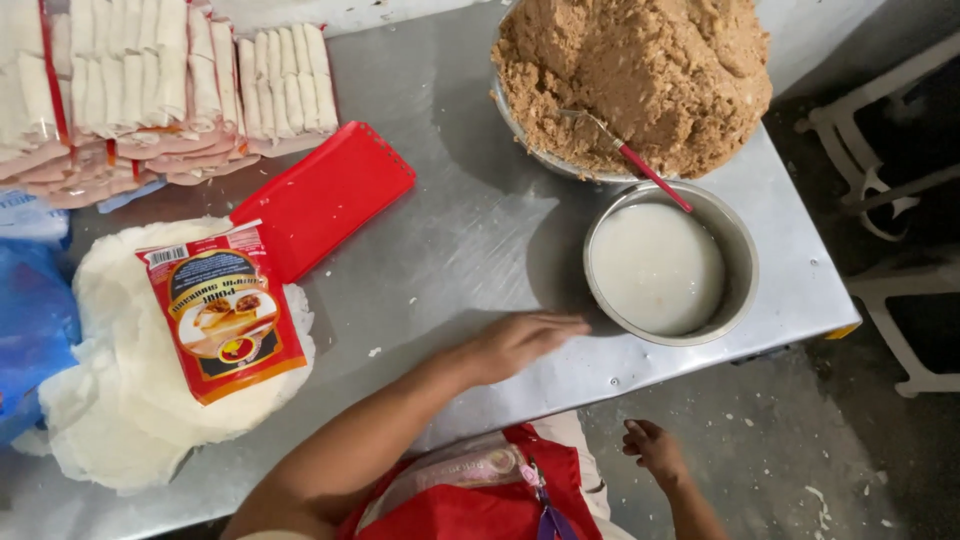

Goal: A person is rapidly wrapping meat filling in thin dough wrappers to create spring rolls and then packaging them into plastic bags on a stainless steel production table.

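My left hand (525, 340) lies flat, palm down, on the steel table (450, 240), fingers pointing right, holding nothing. It rests just left of a steel bowl of white liquid (655, 268), close to the rim but apart from it. My right hand (655, 450) hangs below the table's front edge over the floor, fingers loosely curled and empty. Behind the small bowl stands a large bowl heaped with brown minced filling (640, 70); a red-handled spoon (650, 178) is stuck in it.
A red flat packet (225, 310) lies on a stack of thin white round wrappers (120, 410) at the left. A red plastic tray (330, 190) leans beside rows of pale rolled wraps (160, 90). Blue plastic bag (30, 310) far left. White plastic furniture (880, 180) stands right.
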